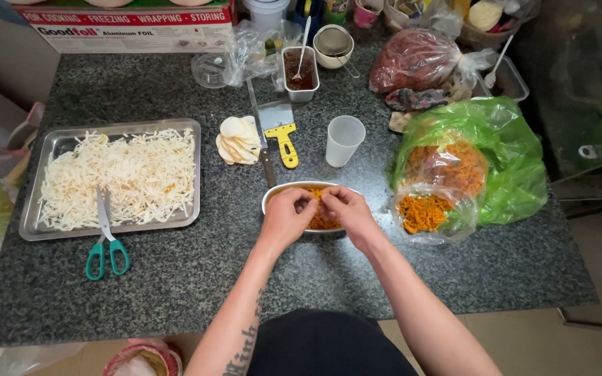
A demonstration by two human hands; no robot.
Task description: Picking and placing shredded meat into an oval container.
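Both my hands are over a shallow oval metal dish [277, 193] holding orange shredded food [324, 221] at the counter's middle. My left hand [286, 214] has its fingers curled down into the shreds at the dish's left side. My right hand [346, 211] pinches shreds at the dish's right side, its fingertips meeting those of the left. A clear bag of the same orange shreds [431, 209] lies open just right of the dish, partly on a green plastic bag [506, 157].
A metal tray [49, 232] of white shreds sits at left, with teal-handled scissors [106, 245] across its front edge. Behind the dish lie round white wafers [238, 139], a yellow-handled scraper [281, 132], a knife [265, 150], a translucent cup [344, 140] and a sauce tin [300, 71].
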